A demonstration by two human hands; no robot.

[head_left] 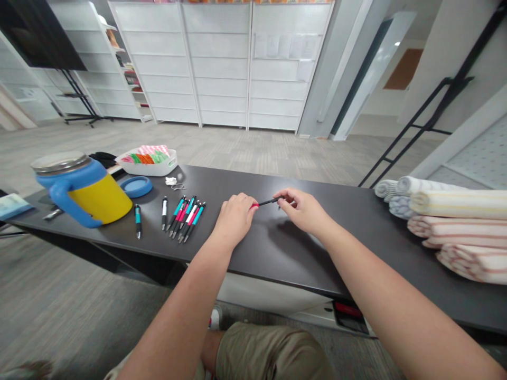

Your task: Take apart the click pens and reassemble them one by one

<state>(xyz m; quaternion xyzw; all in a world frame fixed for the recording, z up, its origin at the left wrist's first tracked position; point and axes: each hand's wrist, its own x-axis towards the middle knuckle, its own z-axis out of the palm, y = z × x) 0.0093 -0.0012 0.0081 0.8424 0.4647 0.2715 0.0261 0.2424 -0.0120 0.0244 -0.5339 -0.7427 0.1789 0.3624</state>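
Between my two hands, just over the dark table [261,253], is a pen [266,202] with a red part and a black part. My left hand [236,216] is closed round its red end. At the black end, the fingers of my right hand [303,208] pinch the pen near its tip. To the left of my left hand lies a group of several pens [186,217] in teal, red and white with black grips. A white and black pen [164,212] lies apart from them, and a teal and black pen [138,220] sits farther left.
A big yellow and blue mug [89,187] stands at the left, with a blue round lid [135,186] beside it. Behind is a white basket [152,168] of colourful packets. Rolled striped cloths [459,211] are stacked at the right end.
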